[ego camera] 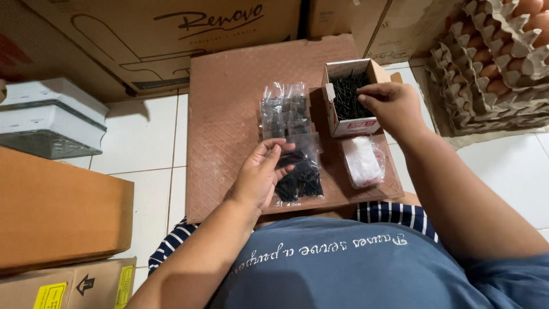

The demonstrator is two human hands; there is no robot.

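Observation:
My left hand (260, 174) holds open a small clear plastic bag (300, 171) partly filled with black screws, resting on a brown patterned tile (229, 114). My right hand (392, 106) reaches into a small white cardboard box of black screws (349, 97), fingers pinched over the screws; whether it grips any I cannot tell. Several filled clear bags of screws (284, 111) lie stacked in the middle of the tile. A bundle of empty clear bags (364, 161) lies just below the box.
Large cardboard boxes (171, 40) stand along the back. Stacked egg trays with eggs (497, 63) sit at the right. A white and grey container (51, 117) and more brown cartons (57, 212) are at the left. White floor tiles (143, 137) surround the brown tile.

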